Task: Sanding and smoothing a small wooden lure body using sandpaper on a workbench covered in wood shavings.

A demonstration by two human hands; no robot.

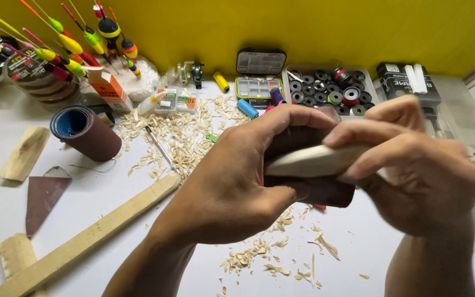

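A pale, tapered wooden blank (314, 160) is held above the middle of the white bench (111, 203), between both hands. The left hand (237, 181) is closed around a folded piece of dark red-brown sandpaper (314, 190), which is wrapped about the blank from above and below. The blank's right end is gripped by the right hand (419, 165), with the fingers (358, 135) laid over its top; this hand is slightly blurred.

Wood shavings (182, 137) are scattered behind the left hand, and more lie on the bench below the hands. A long wooden strip (94, 236) is laid diagonally at the lower left. A roll of sandpaper (86, 132) with a blue inner face rests to the left, and a triangular offcut (42, 201) lies nearer the edge. Bright fishing floats (72, 41) are stood upright at the back left. A small tackle box (259, 74) stands open near the yellow wall, and just beside it is a tray of spools (331, 91). A dark carton (408, 82) is seen at the far right.
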